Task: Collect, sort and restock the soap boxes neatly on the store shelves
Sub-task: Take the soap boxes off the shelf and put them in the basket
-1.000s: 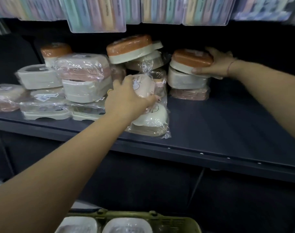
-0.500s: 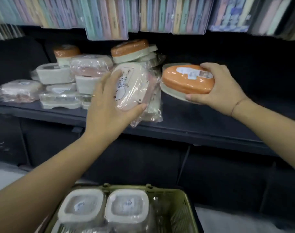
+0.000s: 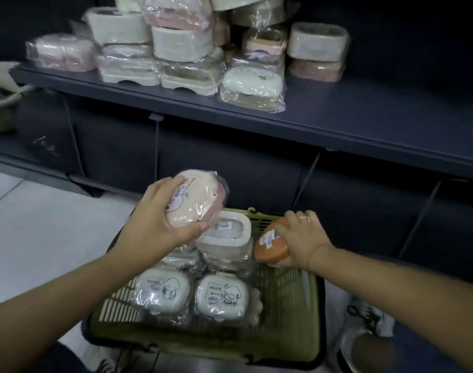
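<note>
2 soap boxes are off the shelf. Fingers of the left hand grasp the pink wrapped box above the basket. Fingers of the right hand grasp the orange box, low over the basket's right side. 0.5 s ago both boxes were at shelf height. Judged: collecting step; sorting and restocking pending.

1. Soap boxes above the basket: crinkled, glossy clear plastic wrap.
2. Basket: matt olive slatted plastic.
3. Shelf: smooth, matt dark surface.
4. Orange soap box: smooth plastic, paper sticker.
</note>
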A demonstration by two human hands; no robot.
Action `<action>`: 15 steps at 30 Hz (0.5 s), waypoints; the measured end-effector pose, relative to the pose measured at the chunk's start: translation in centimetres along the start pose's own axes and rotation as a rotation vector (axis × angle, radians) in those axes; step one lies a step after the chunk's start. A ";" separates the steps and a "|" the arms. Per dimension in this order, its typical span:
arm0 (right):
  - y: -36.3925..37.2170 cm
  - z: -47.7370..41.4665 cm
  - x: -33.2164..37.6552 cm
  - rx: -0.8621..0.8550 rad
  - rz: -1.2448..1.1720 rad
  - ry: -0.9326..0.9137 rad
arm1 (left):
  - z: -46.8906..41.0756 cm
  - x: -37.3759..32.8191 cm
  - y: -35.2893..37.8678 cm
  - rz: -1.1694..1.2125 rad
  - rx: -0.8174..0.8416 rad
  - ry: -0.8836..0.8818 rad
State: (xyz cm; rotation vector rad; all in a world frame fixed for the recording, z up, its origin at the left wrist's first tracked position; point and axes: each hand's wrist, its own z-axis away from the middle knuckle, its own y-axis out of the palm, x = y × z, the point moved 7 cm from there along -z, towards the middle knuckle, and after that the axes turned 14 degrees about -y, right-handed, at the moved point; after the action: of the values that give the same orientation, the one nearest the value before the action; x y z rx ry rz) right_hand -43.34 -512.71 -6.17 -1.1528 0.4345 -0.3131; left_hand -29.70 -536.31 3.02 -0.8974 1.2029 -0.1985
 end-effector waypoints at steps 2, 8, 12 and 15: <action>2.2 -1.6 0.4 0.046 -0.024 0.024 | 0.3 0.5 0.6 -0.034 0.029 0.014; 5.0 -2.3 0.7 0.081 -0.036 0.033 | 1.2 1.2 3.4 -0.160 0.172 0.074; 6.1 -2.6 1.5 -0.024 -0.157 0.029 | 2.1 1.9 5.2 -0.210 0.263 0.147; 7.7 -2.8 2.7 -0.028 -0.448 0.050 | 3.1 2.3 7.0 -0.293 0.367 0.250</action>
State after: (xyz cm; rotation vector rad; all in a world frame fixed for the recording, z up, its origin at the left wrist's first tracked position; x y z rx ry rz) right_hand -42.19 -513.34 -14.73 -1.2668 0.2198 -0.7275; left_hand -28.33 -531.54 -3.20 -0.7337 1.2072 -0.7619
